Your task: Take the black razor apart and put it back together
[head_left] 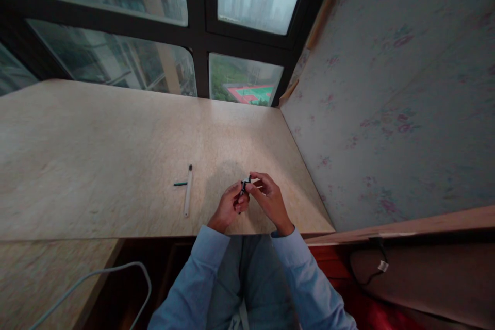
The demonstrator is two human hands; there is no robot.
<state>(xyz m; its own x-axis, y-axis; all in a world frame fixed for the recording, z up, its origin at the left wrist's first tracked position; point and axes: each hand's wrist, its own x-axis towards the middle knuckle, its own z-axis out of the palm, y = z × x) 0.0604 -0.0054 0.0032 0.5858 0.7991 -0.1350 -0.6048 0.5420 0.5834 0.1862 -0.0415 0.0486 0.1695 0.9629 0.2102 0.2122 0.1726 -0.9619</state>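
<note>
My left hand (231,207) and my right hand (269,199) meet above the near edge of the pale wooden desk (116,154). Both pinch one small dark object (245,184) with a light spot, too small to name. Fingers of both hands are curled round it. To the left on the desk lies a slim white stick (187,191), pointing away from me. A short dark teal piece (180,183) lies beside it, touching or nearly touching its left side.
A dark-framed window (197,36) runs along the far edge of the desk. A floral-papered wall (386,113) closes the right side. A pale cable (116,273) loops below the desk at the lower left. A dark cord (381,263) hangs at the right.
</note>
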